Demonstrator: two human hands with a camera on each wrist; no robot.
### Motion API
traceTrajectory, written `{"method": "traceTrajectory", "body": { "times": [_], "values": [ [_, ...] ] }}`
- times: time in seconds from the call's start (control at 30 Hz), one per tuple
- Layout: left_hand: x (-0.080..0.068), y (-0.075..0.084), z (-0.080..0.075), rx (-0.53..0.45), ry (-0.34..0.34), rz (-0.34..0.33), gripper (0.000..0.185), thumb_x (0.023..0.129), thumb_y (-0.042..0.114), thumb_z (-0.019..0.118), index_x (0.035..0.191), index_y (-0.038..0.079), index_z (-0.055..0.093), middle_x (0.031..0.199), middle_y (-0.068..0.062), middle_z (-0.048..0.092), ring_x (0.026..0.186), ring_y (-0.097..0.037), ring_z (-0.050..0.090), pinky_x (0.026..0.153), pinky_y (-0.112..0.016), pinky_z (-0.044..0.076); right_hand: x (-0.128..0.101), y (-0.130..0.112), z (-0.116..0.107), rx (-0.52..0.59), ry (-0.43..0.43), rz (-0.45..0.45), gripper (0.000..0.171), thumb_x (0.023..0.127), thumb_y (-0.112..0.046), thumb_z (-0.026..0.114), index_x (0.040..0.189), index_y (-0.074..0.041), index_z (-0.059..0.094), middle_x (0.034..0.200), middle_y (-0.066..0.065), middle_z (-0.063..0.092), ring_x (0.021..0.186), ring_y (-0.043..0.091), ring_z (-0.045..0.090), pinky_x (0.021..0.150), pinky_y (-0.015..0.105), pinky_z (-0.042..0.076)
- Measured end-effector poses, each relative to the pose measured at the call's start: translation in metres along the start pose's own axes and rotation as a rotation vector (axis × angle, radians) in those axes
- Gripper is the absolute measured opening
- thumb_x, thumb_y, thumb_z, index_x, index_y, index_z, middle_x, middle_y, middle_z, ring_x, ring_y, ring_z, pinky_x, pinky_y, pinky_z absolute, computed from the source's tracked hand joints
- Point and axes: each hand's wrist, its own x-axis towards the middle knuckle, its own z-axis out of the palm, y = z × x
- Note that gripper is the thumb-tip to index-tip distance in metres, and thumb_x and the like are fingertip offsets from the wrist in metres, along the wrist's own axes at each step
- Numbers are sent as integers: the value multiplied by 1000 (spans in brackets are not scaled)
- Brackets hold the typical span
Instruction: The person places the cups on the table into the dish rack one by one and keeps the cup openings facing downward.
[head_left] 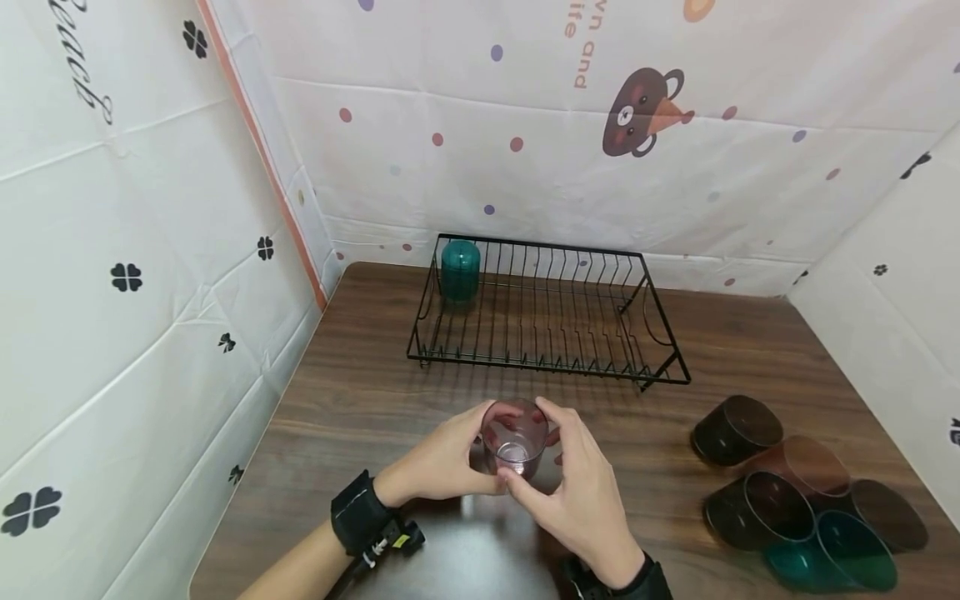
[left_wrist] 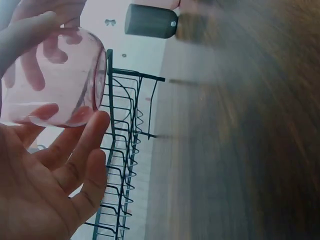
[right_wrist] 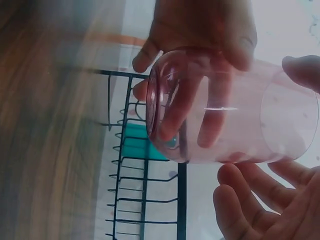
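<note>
While it hangs just above the bench (head_left: 360, 392), in front of the black wire rack (head_left: 547, 321), the clear pink cup (head_left: 514, 437) is held between both hands, the left hand (head_left: 442, 458) curling its fingers round one side and the right hand (head_left: 581, 492) wrapping the other with its thumb at the base. It looks light, stiff and smooth-walled, likely a little slippery, so a hold round the middle of the wall seems surer than one at the thin rim. Inside the rack's far left corner a teal cup (head_left: 460, 269) stands upside down, and to the rack's right front a cluster of dark and tinted cups (head_left: 795, 492) lies on its sides.
</note>
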Motion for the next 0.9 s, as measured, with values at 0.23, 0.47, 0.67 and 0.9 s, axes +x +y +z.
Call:
{"method": "traceTrajectory", "body": {
  "times": [0.23, 0.47, 0.67, 0.9],
  "values": [
    [0, -1, 0, -22, -3, 8, 75, 83, 40, 83, 147, 40, 42, 131, 15, 56, 114, -5, 57, 95, -28, 52, 3, 1, -2, 10, -12, 16, 90, 77, -44, 87, 151, -15, 45, 130, -3, 61, 102, 9, 59, 67, 24, 54],
    [0, -4, -1, -33, 16, 42, 77, 81, 37, 86, 147, 34, 46, 130, 14, 55, 117, -6, 56, 99, -30, 51, 6, -1, -2, 36, -15, 15, 90, 76, -40, 88, 152, -17, 45, 131, -4, 61, 103, 12, 60, 68, 25, 54],
    [-1, -8, -1, -21, 49, 69, 77, 81, 36, 86, 147, 31, 46, 130, 12, 56, 120, -7, 56, 102, -32, 51, 9, -2, -1, 53, -35, 19, 93, 74, -41, 89, 152, -21, 43, 134, -4, 60, 107, 12, 59, 69, 28, 56],
    [-1, -7, 1, -19, 39, 68, 74, 83, 40, 84, 146, 35, 46, 131, 14, 56, 118, -6, 56, 100, -30, 51, 10, -4, 2, 55, -18, 61, 92, 73, -43, 91, 150, -22, 45, 128, -5, 61, 104, 9, 58, 71, 27, 54]
  ]
}}
